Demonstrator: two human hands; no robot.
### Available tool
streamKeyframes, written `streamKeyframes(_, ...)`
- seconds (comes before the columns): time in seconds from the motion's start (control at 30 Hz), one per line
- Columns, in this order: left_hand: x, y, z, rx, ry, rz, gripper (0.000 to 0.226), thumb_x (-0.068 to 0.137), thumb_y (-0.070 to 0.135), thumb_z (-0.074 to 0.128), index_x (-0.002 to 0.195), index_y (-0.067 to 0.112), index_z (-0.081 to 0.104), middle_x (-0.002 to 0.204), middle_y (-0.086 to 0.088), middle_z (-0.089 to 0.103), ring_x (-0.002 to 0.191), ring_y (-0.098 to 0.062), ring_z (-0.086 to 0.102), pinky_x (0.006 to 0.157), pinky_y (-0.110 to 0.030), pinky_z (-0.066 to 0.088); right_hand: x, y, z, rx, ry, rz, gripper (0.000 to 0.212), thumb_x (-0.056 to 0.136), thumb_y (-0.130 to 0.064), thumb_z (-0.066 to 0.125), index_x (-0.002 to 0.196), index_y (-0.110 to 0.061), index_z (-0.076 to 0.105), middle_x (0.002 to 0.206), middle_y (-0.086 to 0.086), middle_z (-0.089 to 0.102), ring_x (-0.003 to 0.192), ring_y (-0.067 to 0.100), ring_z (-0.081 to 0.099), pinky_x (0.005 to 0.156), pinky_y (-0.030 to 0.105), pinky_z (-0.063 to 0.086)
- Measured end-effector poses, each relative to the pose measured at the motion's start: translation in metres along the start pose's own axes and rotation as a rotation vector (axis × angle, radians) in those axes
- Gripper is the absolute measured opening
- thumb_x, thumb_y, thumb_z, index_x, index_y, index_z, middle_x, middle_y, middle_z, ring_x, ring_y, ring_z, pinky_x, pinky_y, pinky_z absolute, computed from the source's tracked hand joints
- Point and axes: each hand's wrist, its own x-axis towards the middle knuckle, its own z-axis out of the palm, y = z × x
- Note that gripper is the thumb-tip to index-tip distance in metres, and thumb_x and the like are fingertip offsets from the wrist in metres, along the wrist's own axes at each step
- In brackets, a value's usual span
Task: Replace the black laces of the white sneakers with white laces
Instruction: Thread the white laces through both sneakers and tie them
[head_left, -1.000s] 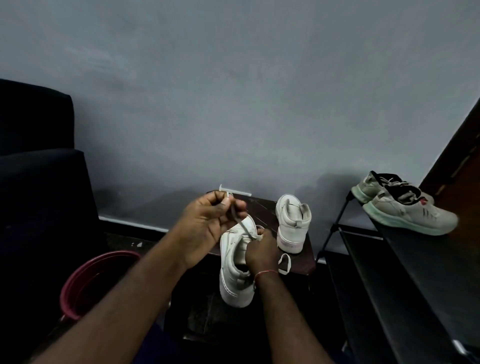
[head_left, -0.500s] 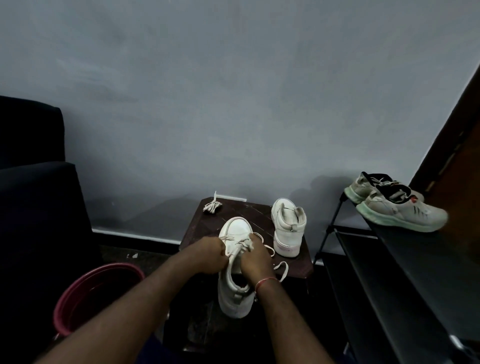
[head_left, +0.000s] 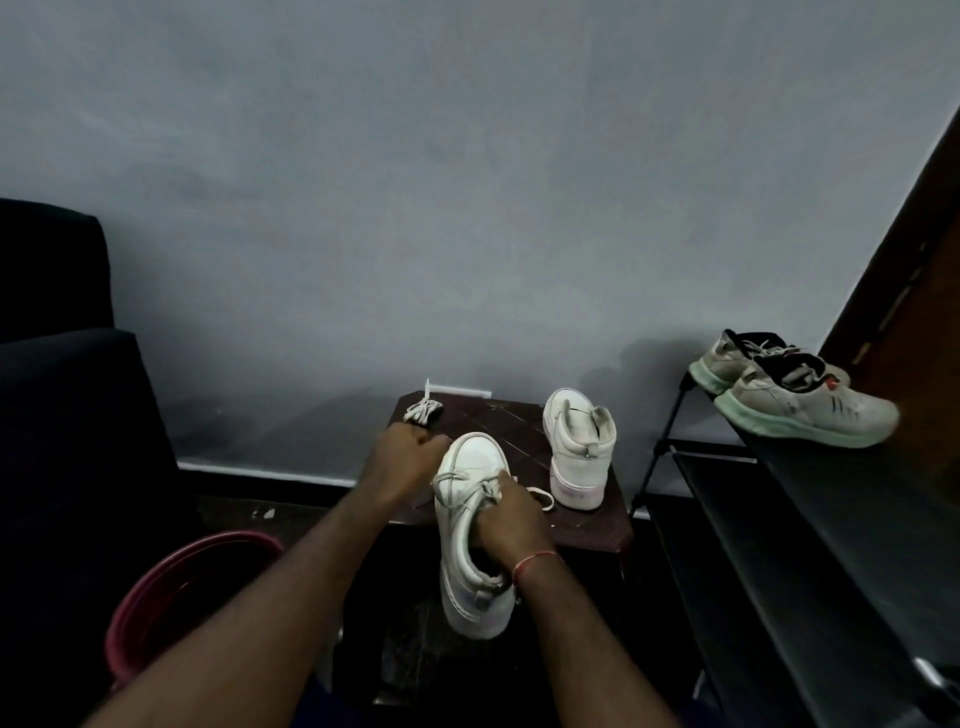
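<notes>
A white sneaker lies toe-away over the near edge of a small dark table, with a white lace threaded across its front eyelets. My right hand grips the sneaker's upper at the tongue, fingers curled over the lacing. My left hand sits just left of the toe, fingers curled, seemingly pulling the lace sideways; the lace inside the fist is hidden. A loose lace end trails right of the shoe. The second white sneaker stands unlaced, heel toward me. A bundled white lace lies at the table's far left corner.
A red bucket stands on the floor at lower left, beside a dark chair. On the right, a black shoe rack carries a pair of grey sneakers with dark laces. A grey wall rises behind the table.
My left hand came down from a raised pull to the lacing, then moved out left of the toe. The right hand stayed on the sneaker. The camera tilted downward a little.
</notes>
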Motion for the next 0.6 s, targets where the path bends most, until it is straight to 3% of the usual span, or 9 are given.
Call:
streamKeyframes(0.1, 0.009, -0.025, 0.013, 0.233, -0.038, -0.106, 0.033, 0.078, 0.032, 0.060, 0.073, 0.000, 0.066, 0.077, -0.017, 0.069, 0.077, -0.032, 0.065, 0.064, -0.031, 0.047, 0.001, -0.001, 0.000, -0.071, -0.014, -0.019, 0.045, 0.091, -0.021, 0.048, 0.135, -0.014, 0.048, 0.135, 0.012, 0.055, 0.124, 0.031, 0.052, 0.101, 0.034, 0.043)
streamKeyframes(0.23, 0.021, -0.041, 0.034, 0.115, -0.088, -0.235, 0.061, 0.075, 0.052, 0.057, 0.091, -0.006, 0.067, 0.096, -0.024, 0.069, 0.091, -0.035, 0.067, 0.076, -0.034, 0.052, 0.003, 0.002, -0.002, -0.119, -0.026, -0.036, 0.049, 0.092, -0.017, 0.045, 0.140, -0.011, 0.042, 0.140, 0.013, 0.051, 0.127, 0.030, 0.049, 0.102, 0.033, 0.040)
streamKeyframes(0.33, 0.027, -0.044, 0.045, -0.021, -0.108, -0.315, 0.051, 0.088, 0.043, 0.058, 0.085, -0.007, 0.068, 0.086, -0.022, 0.070, 0.076, -0.030, 0.066, 0.066, -0.028, 0.045, 0.003, 0.005, -0.005, -0.094, -0.047, -0.041, 0.050, 0.092, -0.014, 0.048, 0.142, -0.010, 0.042, 0.142, 0.012, 0.050, 0.130, 0.028, 0.047, 0.105, 0.031, 0.037)
streamKeyframes(0.4, 0.027, -0.040, 0.046, -0.167, -0.111, -0.410, 0.043, 0.095, 0.030, 0.056, 0.064, 0.001, 0.060, 0.061, -0.014, 0.059, 0.048, -0.021, 0.050, 0.049, -0.021, 0.034, 0.002, 0.009, -0.005, -0.048, -0.049, -0.038, 0.053, 0.090, -0.011, 0.052, 0.142, -0.011, 0.043, 0.140, 0.012, 0.052, 0.129, 0.027, 0.049, 0.106, 0.032, 0.038)
streamKeyframes(0.47, 0.030, -0.042, 0.047, -0.236, -0.111, -0.475, 0.035, 0.094, 0.012, 0.056, 0.060, 0.003, 0.053, 0.054, -0.010, 0.048, 0.036, -0.015, 0.039, 0.035, -0.016, 0.025, 0.000, 0.012, -0.005, -0.010, -0.055, -0.044, 0.058, 0.088, -0.008, 0.052, 0.144, -0.012, 0.040, 0.142, 0.011, 0.050, 0.130, 0.025, 0.047, 0.108, 0.033, 0.037)
streamKeyframes(0.53, 0.029, -0.043, 0.048, -0.256, -0.081, -0.484, 0.016, 0.087, 0.002, 0.057, 0.075, -0.007, 0.062, 0.063, -0.015, 0.056, 0.047, -0.020, 0.047, 0.039, -0.014, 0.032, -0.003, 0.013, -0.003, 0.009, -0.054, -0.059, 0.061, 0.087, -0.006, 0.051, 0.147, -0.012, 0.038, 0.147, 0.007, 0.044, 0.135, 0.023, 0.042, 0.111, 0.031, 0.033)
streamKeyframes(0.6, 0.030, -0.047, 0.052, -0.290, -0.055, -0.462, 0.023, 0.083, 0.005, 0.061, 0.094, -0.014, 0.065, 0.084, -0.020, 0.067, 0.069, -0.026, 0.060, 0.058, -0.027, 0.046, -0.006, 0.015, 0.001, 0.036, -0.037, -0.075, 0.064, 0.086, -0.005, 0.051, 0.148, -0.013, 0.036, 0.151, 0.005, 0.040, 0.137, 0.020, 0.040, 0.113, 0.033, 0.033)
